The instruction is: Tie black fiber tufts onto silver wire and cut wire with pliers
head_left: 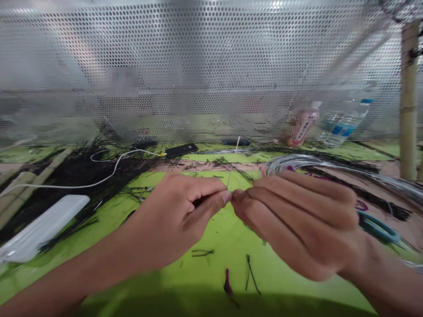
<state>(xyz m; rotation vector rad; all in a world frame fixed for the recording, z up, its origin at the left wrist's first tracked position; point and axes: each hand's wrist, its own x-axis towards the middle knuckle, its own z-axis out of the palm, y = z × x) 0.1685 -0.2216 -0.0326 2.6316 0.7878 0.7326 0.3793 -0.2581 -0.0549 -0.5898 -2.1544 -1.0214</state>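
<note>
Over the green work surface, my left hand [180, 211] is closed, pinching a thin pale wire [234, 160] between thumb and forefinger. The wire stands up from the pinch, leaning slightly right, its far end free. My right hand [297, 220] is closed too, fingertips pressed together and almost touching the left thumb at the wire's lower end. That end is covered by the fingertips of both hands. Behind my right hand lies a bundle of silvery wires [330, 164], partly covered by it. Blue-handled scissors or pliers [380, 226] lie beside my right wrist.
A perforated metal panel [205, 66] stands at the back. Two bottles, one pink [304, 125] and one clear [346, 125], lean there. A black phone-like device [181, 150] has a white cable [117, 165]. A white case [46, 226], black strands [102, 176] and a bamboo post [409, 105] flank the hands.
</note>
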